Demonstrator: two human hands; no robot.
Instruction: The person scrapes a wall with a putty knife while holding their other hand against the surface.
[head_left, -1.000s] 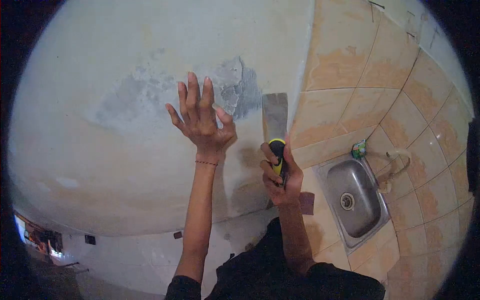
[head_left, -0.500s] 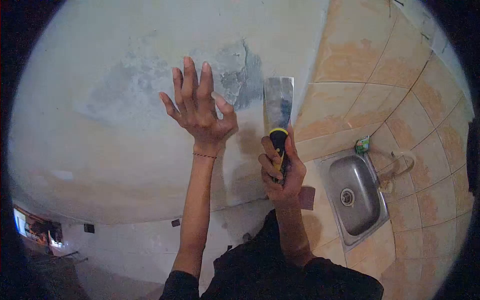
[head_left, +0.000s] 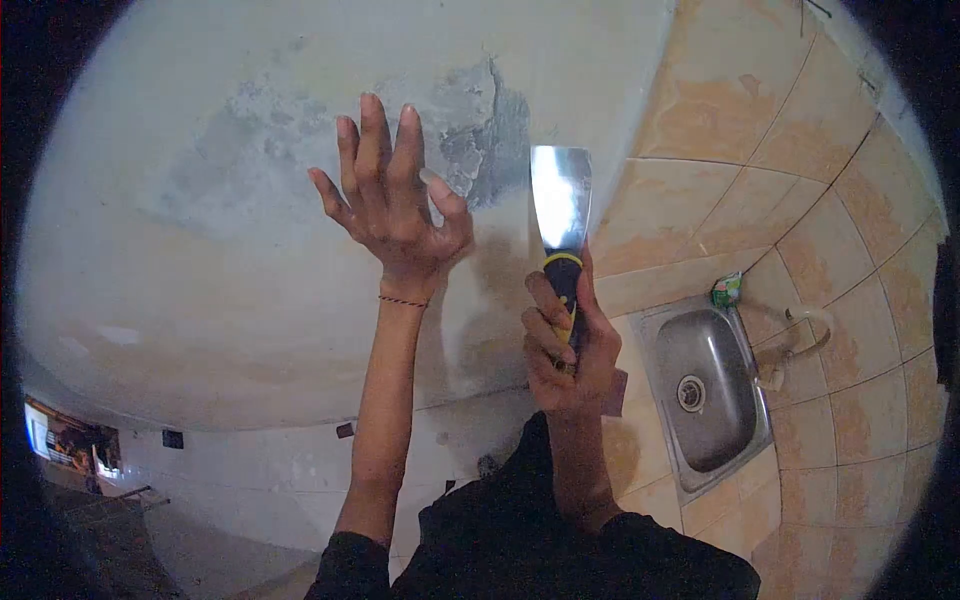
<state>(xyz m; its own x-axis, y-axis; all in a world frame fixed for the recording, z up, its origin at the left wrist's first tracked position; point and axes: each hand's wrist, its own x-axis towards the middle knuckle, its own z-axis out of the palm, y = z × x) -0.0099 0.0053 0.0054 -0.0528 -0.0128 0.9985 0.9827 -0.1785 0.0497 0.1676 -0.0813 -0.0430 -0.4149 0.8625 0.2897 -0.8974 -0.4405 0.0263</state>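
My right hand (head_left: 572,340) is wrapped round the black and yellow handle of a putty knife (head_left: 561,205). Its broad metal blade points up and shines with reflected light, beside the edge of the grey patch. My left hand (head_left: 393,200) is spread with fingers up and its back towards me, over the wall (head_left: 270,310). A thin dark cord circles the left wrist. Behind and above the fingers is a rough grey patch (head_left: 478,135) with a crack and flaking paint; the hand overlaps its lower part in this view.
To the right a steel sink (head_left: 705,395) is set in a tiled counter, with a tap (head_left: 805,335) and a small green packet (head_left: 727,289) by its rim. Beige tiles (head_left: 700,200) cover the adjoining wall. A dark reddish flat piece (head_left: 616,393) lies partly behind my right wrist.
The putty knife's blade has tilted and now catches bright light. My left hand has shifted slightly up and left in view, still spread. My right hand keeps its grip.
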